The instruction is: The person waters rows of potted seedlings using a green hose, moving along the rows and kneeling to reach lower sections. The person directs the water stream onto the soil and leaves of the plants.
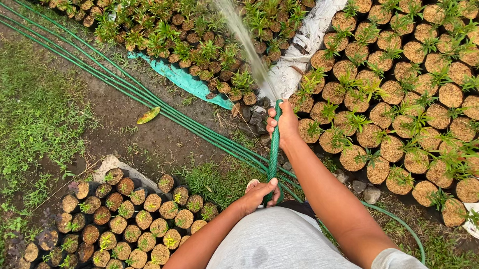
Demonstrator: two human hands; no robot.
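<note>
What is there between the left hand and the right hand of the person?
In the head view, a stretch of green hose runs between the left hand and the right hand; both grip it.

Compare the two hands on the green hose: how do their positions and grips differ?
The right hand grips the green hose near its spraying end, arm outstretched; the left hand holds it lower, close to the body. Both are closed around the same hose.

We see soft, even daylight with no hard shadows and no glare. Our view bends outward at the edges like a wide lens. The water spray [239, 29] is streaked with motion blur, while the potted seedlings [415, 71] and grass [9, 115] stay fairly sharp.
</note>
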